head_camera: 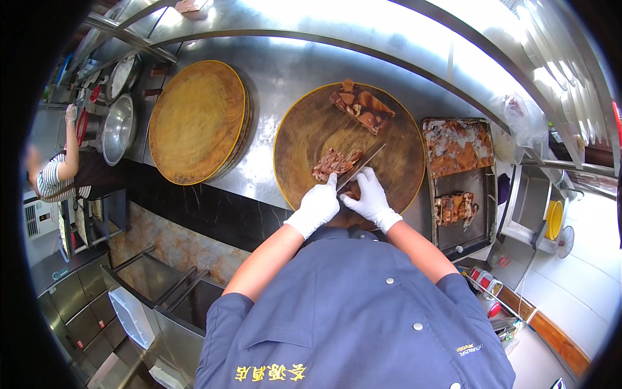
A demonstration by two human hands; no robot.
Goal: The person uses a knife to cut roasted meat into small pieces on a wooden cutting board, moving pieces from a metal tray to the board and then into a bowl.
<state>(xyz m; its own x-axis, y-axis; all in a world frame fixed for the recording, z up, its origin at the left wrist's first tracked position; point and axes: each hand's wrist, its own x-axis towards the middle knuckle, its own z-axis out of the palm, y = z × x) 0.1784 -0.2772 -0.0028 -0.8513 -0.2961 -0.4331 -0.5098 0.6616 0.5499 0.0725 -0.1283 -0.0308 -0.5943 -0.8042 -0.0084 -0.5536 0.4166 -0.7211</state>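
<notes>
My left hand (319,205), in a white glove, is closed at the near end of a cleaver (362,167), its thumb along the blade. The blade stands nearly on edge over a round wooden chopping block (296,126). My right hand (370,200), also gloved, presses its curled fingers on a brown piece of meat (351,192) close to the right side of the blade. Sliced meat (333,164) lies heaped just left of the cleaver. A larger slab of browned roast meat (363,108) lies at the block's far side.
Right of the block, a metal tray (459,182) holds more roast meat. A second round block (197,121) and a metal bowl (118,129) stand left. A rail (291,34) crosses above the steel counter (262,97). Another person (68,170) stands far left.
</notes>
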